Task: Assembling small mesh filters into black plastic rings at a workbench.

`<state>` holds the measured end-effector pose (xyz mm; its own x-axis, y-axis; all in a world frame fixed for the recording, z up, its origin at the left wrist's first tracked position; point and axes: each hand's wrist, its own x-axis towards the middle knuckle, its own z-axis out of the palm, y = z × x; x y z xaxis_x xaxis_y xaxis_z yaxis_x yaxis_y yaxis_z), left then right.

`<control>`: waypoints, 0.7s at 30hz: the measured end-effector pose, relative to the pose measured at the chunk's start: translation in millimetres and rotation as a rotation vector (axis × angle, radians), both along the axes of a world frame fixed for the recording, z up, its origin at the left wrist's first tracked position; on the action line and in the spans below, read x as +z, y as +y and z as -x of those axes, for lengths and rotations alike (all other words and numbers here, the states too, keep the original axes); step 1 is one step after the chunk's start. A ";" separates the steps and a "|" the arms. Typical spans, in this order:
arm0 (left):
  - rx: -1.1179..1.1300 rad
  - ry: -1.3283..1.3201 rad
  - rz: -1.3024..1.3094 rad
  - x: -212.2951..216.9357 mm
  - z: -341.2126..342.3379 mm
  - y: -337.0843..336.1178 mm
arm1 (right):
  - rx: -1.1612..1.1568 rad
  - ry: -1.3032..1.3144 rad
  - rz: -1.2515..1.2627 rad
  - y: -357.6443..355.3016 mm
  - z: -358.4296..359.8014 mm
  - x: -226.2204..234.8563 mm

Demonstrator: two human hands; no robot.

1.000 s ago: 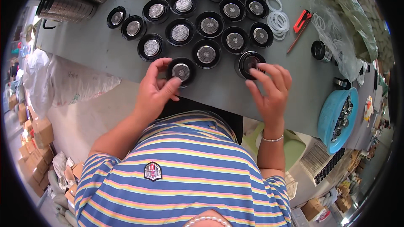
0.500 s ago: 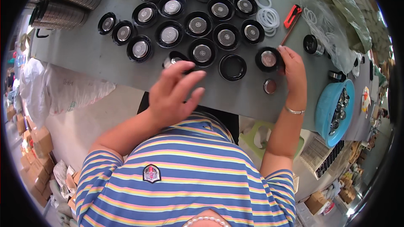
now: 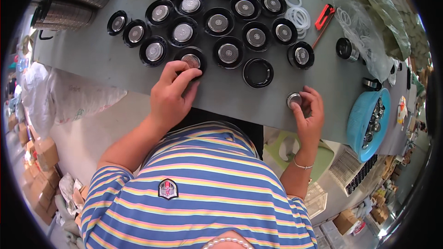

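Note:
My left hand (image 3: 173, 87) is closed at the near rim of a black round cup with a silver mesh-patterned disc (image 3: 190, 60) in its middle. The fingertips hide part of that cup. On the right, my right hand (image 3: 310, 113) pinches a small round metal cap (image 3: 294, 100) between thumb and fingers, low over the table's near side. Between the hands lies a black ring (image 3: 258, 73) with no silver disc in it. Beyond my right hand stands another black cup with its silver disc (image 3: 302, 56).
Several similar black cups (image 3: 218, 21) cover the grey table's far middle. White rings (image 3: 298, 17) and a red-handled tool (image 3: 324, 17) lie to their right. Stacked metal rings (image 3: 69, 14) stand far left. A blue basket (image 3: 356, 124) of metal parts is at right, below a clear plastic bag (image 3: 369, 41).
My right hand has left the black cup by the red-handled tool and come nearer, onto the small metal cap. My left hand has moved slightly left and closed at the cup's rim.

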<state>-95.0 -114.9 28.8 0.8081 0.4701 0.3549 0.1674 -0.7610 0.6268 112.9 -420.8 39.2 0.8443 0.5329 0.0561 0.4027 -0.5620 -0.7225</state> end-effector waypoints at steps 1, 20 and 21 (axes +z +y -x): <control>0.000 -0.009 0.068 -4.3 3.8 3.5 | 0.009 0.001 -0.006 1.6 4.5 3.1; -0.095 -0.020 0.166 9.4 -14.9 9.5 | 0.356 -0.542 0.286 88.7 25.8 21.3; -0.107 -0.040 0.158 10.2 -14.0 7.6 | 0.371 -0.515 0.322 90.3 28.1 26.8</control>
<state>-81.0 -107.2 38.9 0.8430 0.4351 0.3163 0.0636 -0.6644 0.7446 84.7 -330.4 65.9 0.5125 0.8373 0.1905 0.8544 -0.4751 -0.2103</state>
